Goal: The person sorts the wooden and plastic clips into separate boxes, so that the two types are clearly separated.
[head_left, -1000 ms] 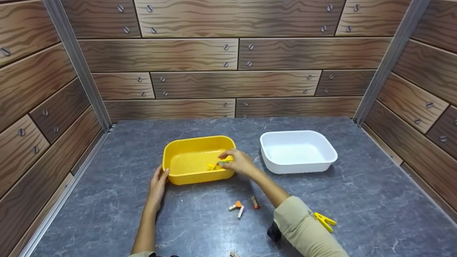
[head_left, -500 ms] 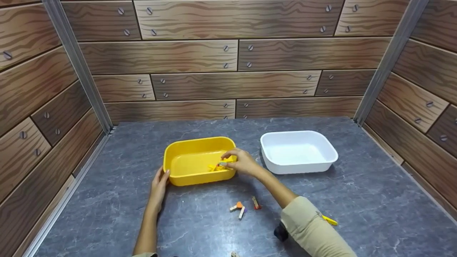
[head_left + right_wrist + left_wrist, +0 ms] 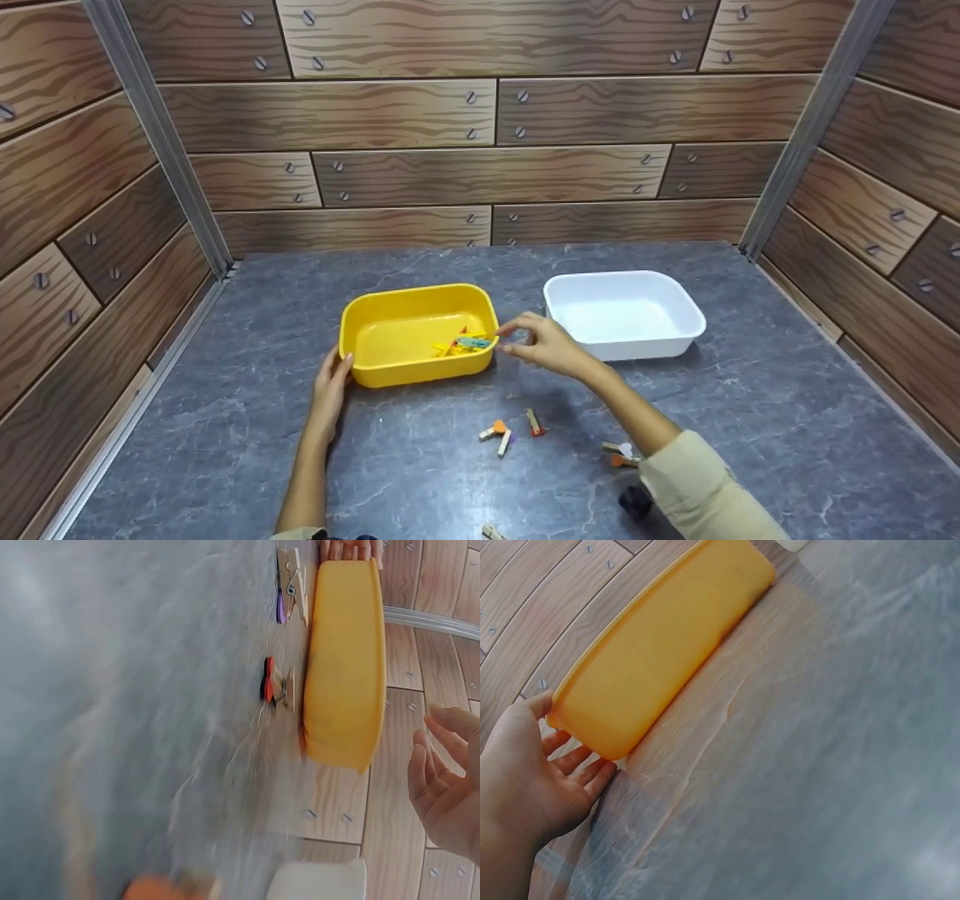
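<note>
The right hand's fingers are loosely spread and hold nothing, hovering just beyond the right rim of the yellow tub. The left hand lies with straight fingers against the tub's left near corner. Inside the tub, by its right wall, lie several clothespins. More pegs lie loose toward the desk's near edge. The pins look light, stiff and springy, best pinched across the two long legs. A white tub sits to the right.
</note>
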The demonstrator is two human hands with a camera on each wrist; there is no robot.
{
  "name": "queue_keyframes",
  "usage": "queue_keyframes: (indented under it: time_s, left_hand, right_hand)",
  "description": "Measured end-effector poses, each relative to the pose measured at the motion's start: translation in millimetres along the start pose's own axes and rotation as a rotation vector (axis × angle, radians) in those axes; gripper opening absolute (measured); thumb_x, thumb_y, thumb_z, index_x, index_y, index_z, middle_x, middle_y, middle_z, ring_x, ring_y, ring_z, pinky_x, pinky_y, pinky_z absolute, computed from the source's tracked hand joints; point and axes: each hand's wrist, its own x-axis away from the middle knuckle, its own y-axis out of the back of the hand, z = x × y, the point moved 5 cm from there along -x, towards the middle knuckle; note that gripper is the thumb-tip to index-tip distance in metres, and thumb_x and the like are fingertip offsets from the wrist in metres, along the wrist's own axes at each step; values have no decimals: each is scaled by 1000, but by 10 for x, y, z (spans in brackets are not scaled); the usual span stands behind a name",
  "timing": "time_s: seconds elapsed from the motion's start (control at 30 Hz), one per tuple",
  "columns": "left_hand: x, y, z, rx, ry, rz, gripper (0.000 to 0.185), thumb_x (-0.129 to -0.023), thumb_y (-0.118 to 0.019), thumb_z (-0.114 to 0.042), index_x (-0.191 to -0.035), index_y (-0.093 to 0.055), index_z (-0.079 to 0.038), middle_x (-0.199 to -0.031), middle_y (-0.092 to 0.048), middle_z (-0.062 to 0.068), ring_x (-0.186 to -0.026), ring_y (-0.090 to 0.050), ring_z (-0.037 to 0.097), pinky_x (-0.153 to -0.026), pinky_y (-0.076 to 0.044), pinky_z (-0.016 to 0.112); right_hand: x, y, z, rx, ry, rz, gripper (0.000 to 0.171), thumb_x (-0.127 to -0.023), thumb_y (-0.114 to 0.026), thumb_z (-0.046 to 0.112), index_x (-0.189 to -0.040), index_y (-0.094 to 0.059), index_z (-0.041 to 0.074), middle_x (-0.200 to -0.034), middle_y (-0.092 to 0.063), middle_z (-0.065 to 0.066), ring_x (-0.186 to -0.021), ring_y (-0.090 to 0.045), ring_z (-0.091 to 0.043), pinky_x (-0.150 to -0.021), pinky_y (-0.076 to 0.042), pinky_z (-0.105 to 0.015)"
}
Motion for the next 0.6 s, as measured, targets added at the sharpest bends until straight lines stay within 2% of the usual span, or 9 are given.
queue_keyframes:
  time_s: [0.1,0.33,0.6]
  left_hand:
    - [4,-2,7,7,0,3,55,-98,-43,-18,-142,-21,7,-143,-25,25,-127,-31,33,-103,-30,41]
    - [1,4,6,-8,-4,2,54,-99,-43,-18,-142,-22,7,-142,-28,25,-125,-34,34,-102,-31,41]
    - [2,6,2,-11,-7,-3,53,-99,-43,-17,-141,-23,8,-141,-29,27,-124,-35,35,-102,-30,41]
  right_hand:
    - [166,92,36,5,22,-8,24,-86,-65,12,-108,-65,2,-102,-57,-8,-53,-49,-10,-46,-48,-25]
    - [588,387,340,-5,46,-48,21,-86,-64,4,-106,-64,-2,-100,-57,-14,-56,-50,-22,-46,-48,-26]
    - [1009,634,222,19,76,-117,20,-82,-65,-3,-102,-64,-4,-90,-59,-10,-51,-49,-14,-43,-45,-25]
